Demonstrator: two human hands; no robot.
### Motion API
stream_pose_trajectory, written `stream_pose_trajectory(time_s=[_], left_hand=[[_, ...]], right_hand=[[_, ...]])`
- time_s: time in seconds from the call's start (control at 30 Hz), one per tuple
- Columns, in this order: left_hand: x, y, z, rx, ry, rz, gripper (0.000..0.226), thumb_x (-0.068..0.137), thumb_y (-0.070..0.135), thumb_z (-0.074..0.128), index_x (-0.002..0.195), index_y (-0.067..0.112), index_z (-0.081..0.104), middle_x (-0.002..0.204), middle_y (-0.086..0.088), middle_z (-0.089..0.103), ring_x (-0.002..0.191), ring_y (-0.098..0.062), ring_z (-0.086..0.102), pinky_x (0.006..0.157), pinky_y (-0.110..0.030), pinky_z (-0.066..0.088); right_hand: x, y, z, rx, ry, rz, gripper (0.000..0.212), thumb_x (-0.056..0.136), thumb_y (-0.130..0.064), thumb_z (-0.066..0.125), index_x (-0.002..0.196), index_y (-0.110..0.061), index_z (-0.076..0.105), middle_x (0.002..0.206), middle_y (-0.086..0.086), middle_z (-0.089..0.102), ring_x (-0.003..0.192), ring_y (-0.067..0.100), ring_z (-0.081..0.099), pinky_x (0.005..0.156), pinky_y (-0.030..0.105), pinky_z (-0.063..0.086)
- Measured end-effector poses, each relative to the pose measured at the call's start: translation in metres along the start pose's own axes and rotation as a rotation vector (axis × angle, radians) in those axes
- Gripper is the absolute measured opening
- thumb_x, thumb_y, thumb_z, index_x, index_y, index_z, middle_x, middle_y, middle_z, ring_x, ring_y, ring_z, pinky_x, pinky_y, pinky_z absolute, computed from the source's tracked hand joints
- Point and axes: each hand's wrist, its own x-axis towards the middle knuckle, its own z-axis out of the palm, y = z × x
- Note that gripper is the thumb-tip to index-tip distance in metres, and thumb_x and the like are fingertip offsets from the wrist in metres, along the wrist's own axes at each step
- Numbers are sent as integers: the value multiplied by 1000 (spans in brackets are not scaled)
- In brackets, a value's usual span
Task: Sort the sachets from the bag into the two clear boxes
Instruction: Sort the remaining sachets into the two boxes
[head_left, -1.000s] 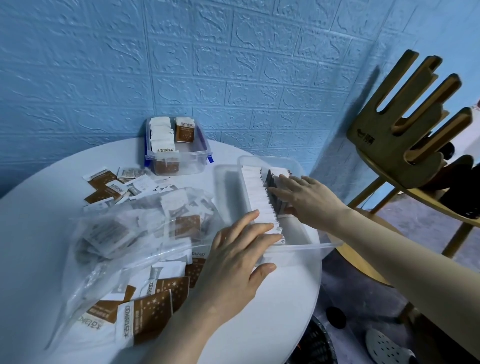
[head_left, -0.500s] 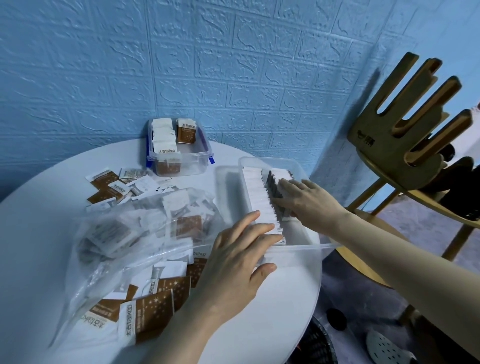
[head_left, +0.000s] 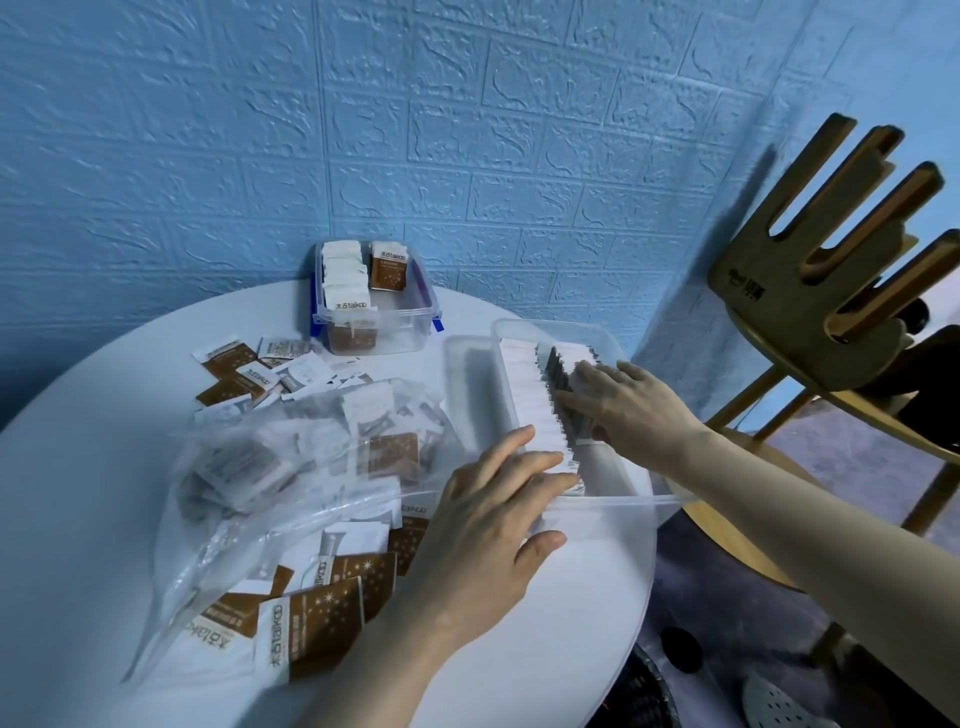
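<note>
Sachets (head_left: 535, 410) fill the box (head_left: 613, 483); hands apparently flat; bag (head_left: 291, 467) beside.

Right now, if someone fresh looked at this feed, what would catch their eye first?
Probably both hands in the long clear box at the table's right edge: the left hand rests flat on the near end of a packed sachet row, the right hand presses on the row beside it. Next, the crumpled bag spilling brown sachets at front left, and the small box by the blue wall.
</note>
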Motion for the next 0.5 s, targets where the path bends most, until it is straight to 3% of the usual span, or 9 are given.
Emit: stream_pose_trajectory(time_s=[0.23, 0.3, 0.37, 0.5], left_hand=[[-9, 19, -26, 30, 64, -44, 52, 90, 40, 44, 140, 27, 38, 153, 6, 32, 143, -10, 23, 111, -25, 21], [-24, 25, -44, 81, 90, -34, 47, 92, 39, 46, 137, 26, 44, 147, 6, 42, 139, -11, 32, 110, -27, 25], [-48, 24, -62, 108, 130, -45, 36, 93, 36, 48, 127, 25, 57, 134, 8, 54, 131, -11, 43, 104, -31, 33], [-100, -3, -86, 232, 300, -87, 22, 91, 23, 55, 107, 20, 71, 112, 6, 67, 112, -15, 58, 92, -37, 42]], right_hand=[[-3, 2, -3, 93, 35, -4, 65, 95, -28, 55, 151, -32, 22, 157, 9, 22, 141, 25, 32, 116, 36, 19], [-9, 1, -8, 99, 40, -17, 67, 93, -30, 59, 151, -33, 24, 157, 6, 23, 141, 22, 31, 115, 34, 21], [-18, 0, -15, 113, 126, -21, 69, 85, -29, 71, 146, -30, 38, 153, 9, 35, 136, 24, 42, 111, 36, 31], [-42, -15, -35, 237, 231, 53, 51, 83, -26, 73, 132, -28, 58, 140, 3, 53, 126, 25, 52, 103, 37, 39]])
